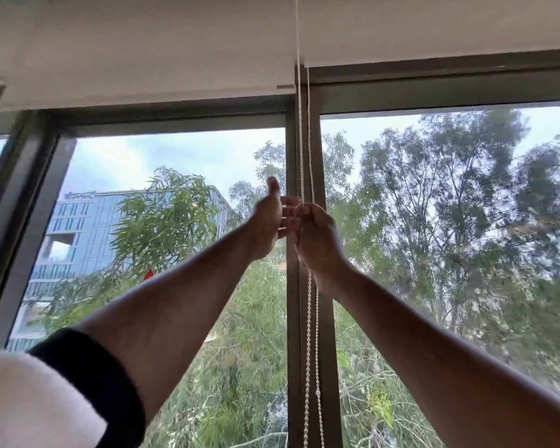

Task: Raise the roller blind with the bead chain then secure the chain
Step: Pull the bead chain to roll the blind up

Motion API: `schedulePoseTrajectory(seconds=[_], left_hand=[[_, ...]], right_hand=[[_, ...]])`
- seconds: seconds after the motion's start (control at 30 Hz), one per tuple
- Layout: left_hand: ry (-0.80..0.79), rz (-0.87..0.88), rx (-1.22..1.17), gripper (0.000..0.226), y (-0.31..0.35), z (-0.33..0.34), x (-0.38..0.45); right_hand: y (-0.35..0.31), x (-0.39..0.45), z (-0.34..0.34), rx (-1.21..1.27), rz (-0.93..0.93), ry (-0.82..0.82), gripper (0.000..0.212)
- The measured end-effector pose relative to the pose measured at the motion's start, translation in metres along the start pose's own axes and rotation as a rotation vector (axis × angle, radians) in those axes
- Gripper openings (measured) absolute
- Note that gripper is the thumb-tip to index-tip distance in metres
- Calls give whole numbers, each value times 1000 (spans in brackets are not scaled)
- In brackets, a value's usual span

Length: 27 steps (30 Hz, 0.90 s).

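A white bead chain (309, 334) hangs in two strands down the dark window post in the middle. My right hand (319, 240) is closed around the chain at about mid height. My left hand (270, 218) is just left of it, fingers spread and thumb up, touching or nearly touching the chain. The white roller blind (143, 59) is rolled high, its bottom edge near the top of the window; a second blind (450, 24) on the right sits slightly higher.
A dark window post (293, 318) splits two glass panes. Outside are trees (450, 205) and a blue glass building (88, 227). The dark frame (23, 205) slants on the left. A white sleeve with a dark cuff (46, 399) fills the lower left.
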<state>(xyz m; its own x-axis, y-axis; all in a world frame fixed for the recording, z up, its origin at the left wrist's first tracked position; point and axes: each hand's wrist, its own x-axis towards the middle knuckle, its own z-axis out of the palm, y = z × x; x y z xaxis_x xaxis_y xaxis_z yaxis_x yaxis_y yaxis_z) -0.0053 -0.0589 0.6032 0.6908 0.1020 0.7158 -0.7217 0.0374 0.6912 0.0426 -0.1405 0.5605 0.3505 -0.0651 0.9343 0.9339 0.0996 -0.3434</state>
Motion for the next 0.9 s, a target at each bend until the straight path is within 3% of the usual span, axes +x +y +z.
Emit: schedulePoseTrajectory(seconds=[0.2,0.4,0.57,0.77,0.9], left_hand=[[-50,-26,-37,41,38,31,6],[47,21,-67,44,10,40,10],[38,33,-66,44,-23,28,6],[23,22,-62,41,-60,25,-16],[-38,5,-85,38,-76,26,-29]], right_hand=[[20,-31,4,-26,1,-29,43],[21,-54,-16,2,21,-124,34],[21,-56,-42,59,322,-286,28],[-7,-6,-46,224,417,-101,30],[-30,29,-20,404,439,-101,24]])
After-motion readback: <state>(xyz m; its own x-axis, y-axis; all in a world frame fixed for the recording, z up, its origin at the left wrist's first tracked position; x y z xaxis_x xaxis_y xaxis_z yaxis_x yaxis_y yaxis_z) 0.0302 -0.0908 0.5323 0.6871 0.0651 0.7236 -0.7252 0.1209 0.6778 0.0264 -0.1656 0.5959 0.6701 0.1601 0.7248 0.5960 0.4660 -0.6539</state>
